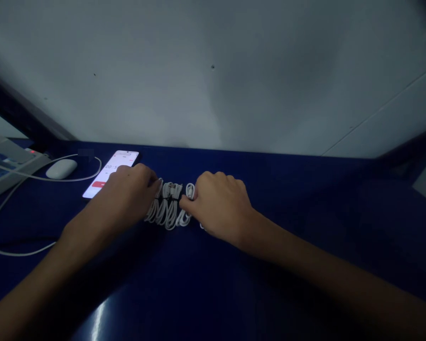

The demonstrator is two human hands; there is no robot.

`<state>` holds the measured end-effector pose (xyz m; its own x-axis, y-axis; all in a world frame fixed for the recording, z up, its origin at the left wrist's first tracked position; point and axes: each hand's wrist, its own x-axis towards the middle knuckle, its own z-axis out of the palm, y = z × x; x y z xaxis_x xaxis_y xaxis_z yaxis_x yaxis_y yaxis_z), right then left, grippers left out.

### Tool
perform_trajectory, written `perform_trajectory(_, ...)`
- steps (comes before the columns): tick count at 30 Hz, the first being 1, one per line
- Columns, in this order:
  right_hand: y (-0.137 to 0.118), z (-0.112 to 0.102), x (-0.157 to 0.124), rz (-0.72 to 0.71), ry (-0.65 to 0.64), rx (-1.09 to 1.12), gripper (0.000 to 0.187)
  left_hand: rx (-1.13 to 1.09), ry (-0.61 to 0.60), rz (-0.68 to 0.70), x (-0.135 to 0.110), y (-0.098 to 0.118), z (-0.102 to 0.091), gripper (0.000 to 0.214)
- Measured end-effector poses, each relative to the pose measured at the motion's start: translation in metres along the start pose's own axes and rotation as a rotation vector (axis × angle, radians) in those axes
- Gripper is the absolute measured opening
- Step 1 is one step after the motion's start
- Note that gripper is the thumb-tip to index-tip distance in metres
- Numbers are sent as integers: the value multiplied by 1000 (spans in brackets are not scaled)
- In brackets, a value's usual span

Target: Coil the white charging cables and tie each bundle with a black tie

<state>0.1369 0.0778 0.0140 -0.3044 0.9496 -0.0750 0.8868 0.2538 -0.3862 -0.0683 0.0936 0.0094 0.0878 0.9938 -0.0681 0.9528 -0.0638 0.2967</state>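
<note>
Several white cable bundles [171, 208], each coiled and bound with a dark tie, lie side by side in a row on the blue table. My left hand [133, 192] is closed at the row's left end, its fingertips against the leftmost bundle, which they partly hide. At the other end, my right hand [222, 206] is closed with thumb and fingers around a white cable bundle [189, 190]. A bit of white cable shows beneath that hand; the rest there is hidden.
A lit phone [126, 158] showing a timer lies beyond my left forearm. Left of it are a white rounded case [61, 169], a loose white cable [21, 254] and a power strip [17, 170] with a red light. A pale wall [213, 104] rises behind the blue table [184, 284].
</note>
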Motion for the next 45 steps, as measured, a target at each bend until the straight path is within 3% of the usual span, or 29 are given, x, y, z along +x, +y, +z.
perform_trajectory(4,-10,-7,6,-19,10,108,31,64,-15,14,-2,2,-2,37)
perform_trajectory(10,-25,10,16,-127,42,204,31,103,8,47,-3,2,-6,36)
perform_trajectory(13,-17,8,16,-93,70,186,34,106,18,36,-4,5,-5,38)
perform_trajectory(18,13,-16,-1,56,129,42,39,99,21,5,-6,11,-5,50)
perform_trajectory(21,25,-19,-17,137,67,-217,63,88,17,7,-9,12,-6,55)
perform_trajectory(23,27,-12,-25,127,-17,-257,83,90,18,17,-13,13,-6,59)
perform_trajectory(25,25,-3,-28,112,-57,-245,88,109,30,19,-16,16,-6,61)
perform_trajectory(29,21,11,-22,146,-24,-180,82,177,58,3,-19,23,-7,60)
perform_trajectory(34,26,13,-16,166,-3,-40,75,192,52,-22,-14,22,-7,60)
perform_trajectory(40,34,13,-11,214,11,145,86,182,70,-14,-11,18,-5,56)
perform_trajectory(45,29,14,-5,198,12,134,82,193,69,-8,-10,20,-6,55)
